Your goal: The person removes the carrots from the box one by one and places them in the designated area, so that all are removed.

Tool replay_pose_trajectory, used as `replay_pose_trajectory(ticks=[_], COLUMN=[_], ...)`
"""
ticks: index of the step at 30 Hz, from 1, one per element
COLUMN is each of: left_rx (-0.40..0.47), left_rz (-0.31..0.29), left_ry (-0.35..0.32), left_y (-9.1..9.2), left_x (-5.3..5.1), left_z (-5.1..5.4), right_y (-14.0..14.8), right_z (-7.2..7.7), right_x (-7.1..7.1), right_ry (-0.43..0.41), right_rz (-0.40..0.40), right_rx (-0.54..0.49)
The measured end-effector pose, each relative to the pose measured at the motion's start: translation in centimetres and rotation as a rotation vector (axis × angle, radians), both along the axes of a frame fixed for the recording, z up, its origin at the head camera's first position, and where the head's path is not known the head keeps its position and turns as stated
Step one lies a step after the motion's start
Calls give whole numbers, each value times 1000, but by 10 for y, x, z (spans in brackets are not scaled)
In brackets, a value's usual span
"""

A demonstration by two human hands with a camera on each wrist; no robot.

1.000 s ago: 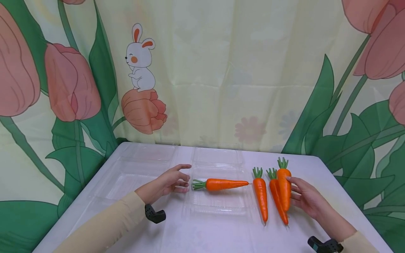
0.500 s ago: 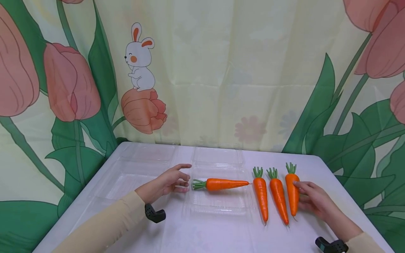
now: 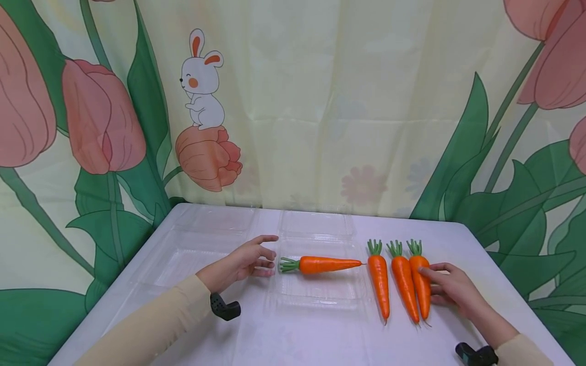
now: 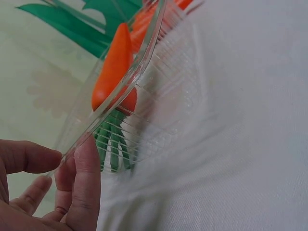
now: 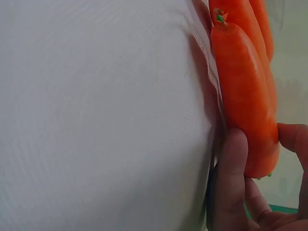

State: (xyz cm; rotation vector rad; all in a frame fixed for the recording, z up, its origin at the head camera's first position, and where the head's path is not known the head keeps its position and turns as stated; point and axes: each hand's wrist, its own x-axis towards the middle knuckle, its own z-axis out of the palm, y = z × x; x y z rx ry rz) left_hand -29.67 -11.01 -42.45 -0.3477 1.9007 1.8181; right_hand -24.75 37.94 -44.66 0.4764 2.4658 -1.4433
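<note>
In the head view, an orange carrot with a green top lies crosswise in an open clear plastic container. My left hand is at that container's left edge; in the left wrist view, thumb and fingers pinch its rim. To the right, three carrots lie on the table with their green tops pointing away. My right hand grips the rightmost carrot between thumb and fingers, as the right wrist view also shows. That one sits against the middle carrot; another carrot lies nearer the container.
A second open clear container stands on the left of the white table, partly behind the left forearm. Behind the table hangs a curtain printed with tulips and a rabbit.
The right hand has moved the rightmost carrot from overlapping the middle one out to the right, then back left against it. The left hand stays at the container's edge.
</note>
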Motion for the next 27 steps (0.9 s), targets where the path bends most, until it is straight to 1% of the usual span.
replay_pose_trajectory(ticks=[7,15,21,27], left_rx=[14,10,15,11], left_rz=[-24,-11,-12,-16], left_ry=[5,6,12,14], left_y=[0,1,0,0], left_x=[1,1,2,1], left_z=[1,0,1,0], right_y=[-4,-8,-11,-15], right_z=[1,10,14,18], right_x=[0,0,1,-1], right_ry=[19,44,69,87], right_rz=[-3,13,10,30], right_rx=[16,63,105,121])
